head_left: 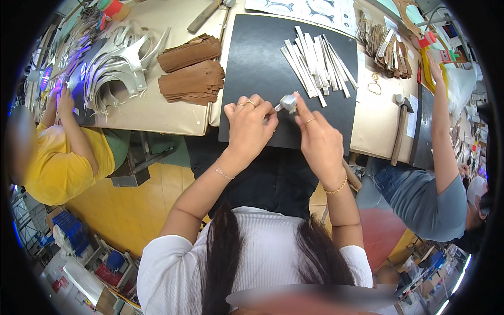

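Note:
My right hand (321, 137) is closed round a hammer, its index finger stretched along to the metal head (287, 103). The wooden handle (352, 176) comes out beneath my right wrist. Close by on the left, my left hand (251, 123) has its fingers curled and pressed together beside the hammer head. Whatever they pinch is mostly hidden, with only a small pale end near the head. Both hands are over the near part of a black mat (252, 58). Beyond them, a loose pile of narrow white strips (315, 63) lies on the mat.
Brown leather pieces (191, 81) are stacked left of the mat, with curved white pieces (123, 63) farther left. Another hammer (400, 123) and bundled brown strips (396, 58) lie to the right. Printed sheets (310, 13) are behind. People work on both sides.

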Available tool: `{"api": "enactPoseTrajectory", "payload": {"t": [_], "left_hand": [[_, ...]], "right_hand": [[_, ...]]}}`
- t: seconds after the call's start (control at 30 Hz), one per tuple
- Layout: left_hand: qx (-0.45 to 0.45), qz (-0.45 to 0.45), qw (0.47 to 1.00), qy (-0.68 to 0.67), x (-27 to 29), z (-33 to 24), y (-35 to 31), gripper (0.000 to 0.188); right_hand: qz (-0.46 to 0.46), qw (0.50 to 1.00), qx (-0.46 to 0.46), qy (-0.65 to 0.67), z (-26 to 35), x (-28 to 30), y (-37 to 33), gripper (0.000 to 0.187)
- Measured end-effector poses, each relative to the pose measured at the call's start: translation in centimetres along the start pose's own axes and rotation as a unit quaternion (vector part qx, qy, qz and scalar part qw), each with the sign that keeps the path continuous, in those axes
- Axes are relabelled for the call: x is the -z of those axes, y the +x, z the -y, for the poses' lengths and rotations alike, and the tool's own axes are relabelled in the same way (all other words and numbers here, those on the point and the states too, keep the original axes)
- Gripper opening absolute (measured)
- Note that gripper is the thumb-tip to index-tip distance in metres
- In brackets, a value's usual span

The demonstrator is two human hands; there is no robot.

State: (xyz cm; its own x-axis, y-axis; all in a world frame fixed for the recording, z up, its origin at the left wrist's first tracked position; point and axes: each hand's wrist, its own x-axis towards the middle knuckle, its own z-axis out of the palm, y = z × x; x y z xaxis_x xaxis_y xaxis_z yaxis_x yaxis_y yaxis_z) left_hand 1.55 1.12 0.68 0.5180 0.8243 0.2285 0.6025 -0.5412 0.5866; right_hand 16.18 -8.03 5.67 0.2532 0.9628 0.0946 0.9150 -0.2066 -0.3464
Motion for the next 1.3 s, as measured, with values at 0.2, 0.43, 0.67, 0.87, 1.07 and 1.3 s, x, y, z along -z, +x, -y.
{"api": "enactPoseTrajectory", "payload": {"t": [0.2, 0.43, 0.67, 0.87, 1.07, 1.3], "left_hand": [[0.005, 0.0, 1.0, -0.024, -0.3, 0.0, 0.5, 0.008], [0.001, 0.005, 1.0, -0.016, -0.4, 0.1, 0.5, 0.009], [0.006, 0.009, 1.0, -0.016, 0.6, 0.4, -0.4, 0.011], [0.04, 0.013, 0.999, -0.028, 0.5, 0.3, -0.2, 0.007], [0.045, 0.019, 0.999, -0.018, 0.5, 0.0, -0.1, 0.005], [0.038, 0.018, 0.999, -0.025, 0.2, 0.2, 0.4, 0.005]], "right_hand": [[-0.036, 0.996, 0.011, 0.082, -0.1, -0.6, -0.1, 0.053], [-0.084, 0.991, 0.007, 0.101, -0.2, -0.5, 0.1, 0.053], [0.011, 1.0, -0.012, 0.019, 0.1, -1.0, -0.3, 0.045], [0.0, 0.999, -0.006, 0.033, -0.1, -0.7, -0.1, 0.046], [-0.049, 0.994, 0.004, 0.1, 1.0, -0.4, -0.4, 0.049], [-0.072, 0.994, -0.002, 0.087, 0.0, -0.4, 0.4, 0.052]]}}
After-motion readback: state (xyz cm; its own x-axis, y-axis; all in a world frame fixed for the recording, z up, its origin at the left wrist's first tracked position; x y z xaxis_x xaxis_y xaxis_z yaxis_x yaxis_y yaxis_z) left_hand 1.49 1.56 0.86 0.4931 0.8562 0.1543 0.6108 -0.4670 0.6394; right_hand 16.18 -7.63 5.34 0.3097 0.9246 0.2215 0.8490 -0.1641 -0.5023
